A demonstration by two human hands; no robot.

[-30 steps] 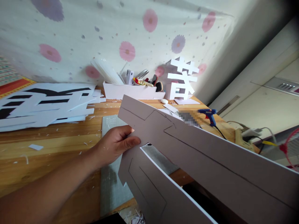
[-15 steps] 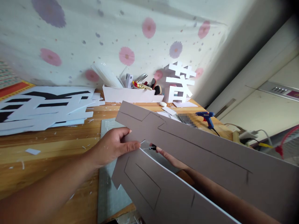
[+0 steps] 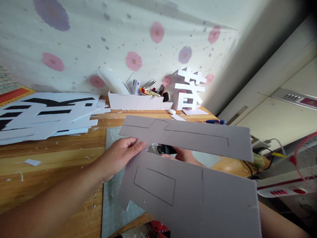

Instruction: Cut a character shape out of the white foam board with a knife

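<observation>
My left hand (image 3: 121,152) pinches the left part of a white foam board (image 3: 185,195) between thumb and fingers, holding it up off the table. Pencil-like outlines run across the board, and a long slot opens from its right side between an upper strip and a broader lower part. Through that slot I see my right hand (image 3: 185,154), partly behind the board, closed around a black-handled utility knife (image 3: 167,149). Its blade lies at the slot's inner end, close to my left thumb; whether it touches the board I cannot tell. A green cutting mat (image 3: 111,205) lies below.
Cut white sheets with black shapes (image 3: 54,111) are piled at the left. Behind stand a white tool box (image 3: 138,101) and a white built-up character (image 3: 189,91). A blue glue gun (image 3: 215,122) is mostly hidden. Cables and a fan (image 3: 292,183) are at the right.
The board's right end has swung away from me and levelled, so its right edges now show. The knife has come into clearer view in the slot. The glue gun is now mostly covered.
</observation>
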